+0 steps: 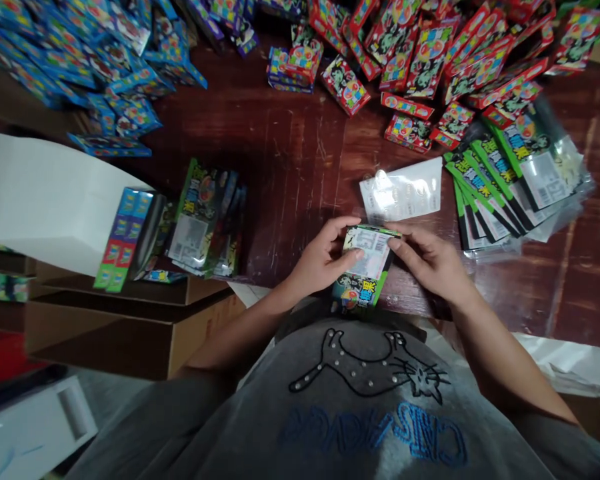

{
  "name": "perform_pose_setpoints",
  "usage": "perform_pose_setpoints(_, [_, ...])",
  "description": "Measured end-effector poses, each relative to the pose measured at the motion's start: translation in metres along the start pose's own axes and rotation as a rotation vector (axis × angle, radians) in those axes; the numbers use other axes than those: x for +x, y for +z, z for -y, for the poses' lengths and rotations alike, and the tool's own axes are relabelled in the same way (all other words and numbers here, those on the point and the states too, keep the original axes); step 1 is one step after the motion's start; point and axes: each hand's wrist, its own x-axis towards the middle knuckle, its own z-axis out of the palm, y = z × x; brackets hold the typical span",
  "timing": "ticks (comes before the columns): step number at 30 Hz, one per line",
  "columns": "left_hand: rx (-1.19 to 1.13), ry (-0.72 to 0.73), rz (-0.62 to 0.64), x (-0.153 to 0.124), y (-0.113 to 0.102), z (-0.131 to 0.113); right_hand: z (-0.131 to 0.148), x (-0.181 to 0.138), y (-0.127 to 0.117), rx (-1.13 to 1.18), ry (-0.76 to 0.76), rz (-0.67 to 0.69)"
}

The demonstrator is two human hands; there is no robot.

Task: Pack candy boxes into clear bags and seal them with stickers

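Note:
Between my two hands, close to the table's front edge, is a printed plastic packet point(365, 267) with a white label and a green and black border. My left hand point(325, 260) grips its left side, thumb laid over the label. On the other side my right hand point(427, 263) pinches the upper right corner between thumb and fingers. Just beyond the hands lies a clear, shiny plastic sheet point(405, 190). To the right, a fanned stack of similar packets point(500, 180) rests on the table. More filled packets point(197, 220) stand in a group at the left.
Red candy boxes point(430, 60) are heaped at the back right, with a few purple boxes point(283, 67) beside them. Blue boxes point(95, 60) pile up at the back left. An open cardboard carton point(130, 333) and a white curved sheet point(55, 200) are at the left.

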Motion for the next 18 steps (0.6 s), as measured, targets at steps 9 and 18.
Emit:
perform_pose_setpoints(9, [0.054,-0.031,-0.057,0.002,-0.023,-0.01,0.018,0.005,0.018,0.049,0.045,0.027])
perform_pose_setpoints(18, [0.044,0.075,-0.203,-0.003,-0.018,-0.005,0.014,-0.001,0.046,0.217,0.083,-0.387])
